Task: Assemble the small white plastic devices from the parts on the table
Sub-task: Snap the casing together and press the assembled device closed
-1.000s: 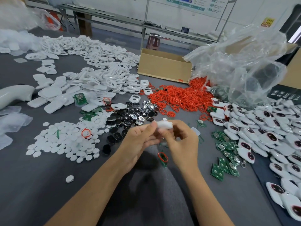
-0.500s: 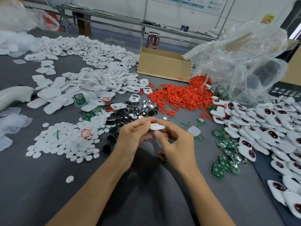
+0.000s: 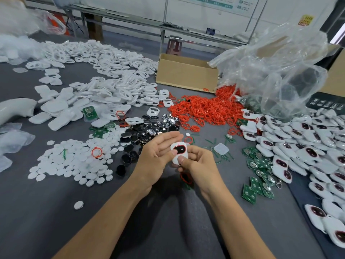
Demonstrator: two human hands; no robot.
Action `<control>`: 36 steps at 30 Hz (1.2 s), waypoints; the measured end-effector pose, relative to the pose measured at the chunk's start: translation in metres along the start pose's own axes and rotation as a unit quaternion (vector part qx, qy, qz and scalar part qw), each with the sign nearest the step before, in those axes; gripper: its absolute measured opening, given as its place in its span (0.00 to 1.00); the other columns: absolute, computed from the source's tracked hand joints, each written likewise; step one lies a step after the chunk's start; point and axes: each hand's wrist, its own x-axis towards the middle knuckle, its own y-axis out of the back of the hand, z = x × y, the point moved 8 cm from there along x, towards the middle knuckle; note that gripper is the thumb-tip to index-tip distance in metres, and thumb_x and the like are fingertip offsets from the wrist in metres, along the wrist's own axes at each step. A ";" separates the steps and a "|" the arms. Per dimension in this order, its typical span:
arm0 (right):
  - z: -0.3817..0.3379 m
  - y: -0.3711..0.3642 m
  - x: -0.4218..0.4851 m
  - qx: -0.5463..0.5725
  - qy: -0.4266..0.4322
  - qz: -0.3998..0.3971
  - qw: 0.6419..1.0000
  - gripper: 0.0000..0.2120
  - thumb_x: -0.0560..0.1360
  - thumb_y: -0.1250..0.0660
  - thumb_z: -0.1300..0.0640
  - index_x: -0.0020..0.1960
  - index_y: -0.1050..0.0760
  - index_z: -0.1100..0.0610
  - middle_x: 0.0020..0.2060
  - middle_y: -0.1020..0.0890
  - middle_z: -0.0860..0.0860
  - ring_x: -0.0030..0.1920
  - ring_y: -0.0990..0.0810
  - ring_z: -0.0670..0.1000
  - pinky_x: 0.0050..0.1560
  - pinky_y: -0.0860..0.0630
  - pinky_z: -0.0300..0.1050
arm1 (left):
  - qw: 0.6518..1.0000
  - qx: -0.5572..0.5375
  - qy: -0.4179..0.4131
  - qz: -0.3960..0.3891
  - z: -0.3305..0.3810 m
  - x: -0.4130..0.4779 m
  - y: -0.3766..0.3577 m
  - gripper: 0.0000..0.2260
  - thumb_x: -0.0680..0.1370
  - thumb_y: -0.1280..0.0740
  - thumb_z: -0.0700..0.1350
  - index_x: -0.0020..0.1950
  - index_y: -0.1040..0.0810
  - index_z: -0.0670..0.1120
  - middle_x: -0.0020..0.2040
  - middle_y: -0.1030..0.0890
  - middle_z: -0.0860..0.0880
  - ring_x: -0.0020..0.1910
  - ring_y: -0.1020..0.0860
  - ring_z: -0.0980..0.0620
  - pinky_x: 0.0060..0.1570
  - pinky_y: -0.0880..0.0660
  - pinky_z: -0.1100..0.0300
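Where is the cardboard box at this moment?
Head view: the cardboard box sits far centre, behind the red rings, left of the clear plastic bag.

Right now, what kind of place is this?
Probably a factory assembly bench: heaps of white plastic covers, a pile of red rings and green circuit boards, while the left hand and right hand hold one small device.
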 end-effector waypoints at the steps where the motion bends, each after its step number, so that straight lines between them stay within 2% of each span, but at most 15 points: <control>1: 0.000 0.002 0.000 -0.002 0.001 0.007 1.000 0.11 0.74 0.39 0.75 0.53 0.23 0.67 0.37 0.18 0.58 0.35 0.21 0.53 0.34 0.27 0.39 | 1.000 -0.001 0.000 -0.005 0.000 0.000 -0.001 0.20 0.77 0.37 0.27 0.61 0.23 0.47 0.59 0.17 0.51 0.59 0.20 0.54 0.52 0.23 0.65; 4: 0.000 0.003 0.001 0.002 0.010 0.010 1.000 0.11 0.74 0.38 0.75 0.53 0.23 0.67 0.36 0.18 0.58 0.34 0.21 0.52 0.34 0.26 0.39 | 1.000 0.001 -0.002 -0.008 0.000 0.000 -0.002 0.19 0.77 0.38 0.27 0.60 0.23 0.47 0.58 0.17 0.51 0.59 0.20 0.54 0.51 0.22 0.64; 8: 0.000 -0.002 0.002 0.012 0.022 -0.015 1.000 0.11 0.75 0.37 0.73 0.54 0.22 0.64 0.39 0.17 0.56 0.36 0.18 0.47 0.38 0.22 0.38 | 1.000 0.001 -0.014 0.015 0.003 0.001 0.004 0.20 0.76 0.37 0.27 0.60 0.23 0.48 0.58 0.17 0.51 0.60 0.20 0.55 0.58 0.24 0.62; 19: -0.001 -0.005 0.003 0.007 0.034 -0.035 0.999 0.11 0.76 0.38 0.73 0.54 0.23 0.64 0.40 0.17 0.56 0.37 0.18 0.50 0.38 0.23 0.39 | 1.000 -0.013 -0.010 0.024 0.005 0.000 0.005 0.19 0.76 0.37 0.27 0.59 0.22 0.47 0.56 0.16 0.50 0.57 0.19 0.55 0.52 0.24 0.66; 22: -0.001 -0.006 0.002 0.003 0.027 -0.044 0.999 0.11 0.76 0.40 0.73 0.56 0.24 0.66 0.40 0.18 0.55 0.36 0.20 0.47 0.37 0.25 0.37 | 1.000 -0.023 -0.007 0.020 0.005 0.000 0.004 0.17 0.76 0.36 0.28 0.59 0.22 0.45 0.56 0.16 0.49 0.56 0.18 0.53 0.51 0.23 0.65; 25: 0.000 -0.008 0.001 0.008 0.011 -0.051 0.999 0.12 0.76 0.41 0.74 0.57 0.25 0.67 0.39 0.20 0.57 0.37 0.22 0.50 0.36 0.29 0.37 | 1.000 -0.017 0.001 0.005 0.003 0.000 0.001 0.16 0.77 0.37 0.29 0.60 0.23 0.45 0.55 0.16 0.48 0.54 0.18 0.52 0.51 0.21 0.62; 30: 0.003 -0.001 0.001 0.019 -0.003 -0.028 0.999 0.14 0.75 0.43 0.75 0.53 0.23 0.64 0.38 0.20 0.60 0.38 0.23 0.55 0.38 0.31 0.46 | 0.999 -0.013 0.013 -0.030 0.001 -0.002 -0.006 0.15 0.78 0.37 0.31 0.62 0.23 0.45 0.56 0.16 0.47 0.53 0.18 0.50 0.47 0.20 0.61; 33: 0.004 -0.001 0.001 0.033 -0.006 -0.038 0.999 0.12 0.76 0.41 0.74 0.54 0.23 0.65 0.37 0.20 0.60 0.37 0.26 0.56 0.34 0.33 0.42 | 0.999 -0.015 0.012 -0.028 0.002 -0.001 -0.006 0.14 0.79 0.38 0.31 0.61 0.23 0.44 0.56 0.16 0.46 0.51 0.18 0.50 0.46 0.20 0.61; 36: 0.002 -0.007 0.001 0.040 -0.001 -0.060 0.997 0.12 0.77 0.41 0.72 0.58 0.25 0.67 0.38 0.19 0.56 0.36 0.22 0.51 0.36 0.28 0.38 | 0.999 -0.030 0.010 -0.017 0.002 0.000 -0.003 0.14 0.79 0.39 0.32 0.61 0.23 0.45 0.57 0.16 0.46 0.51 0.18 0.51 0.47 0.20 0.61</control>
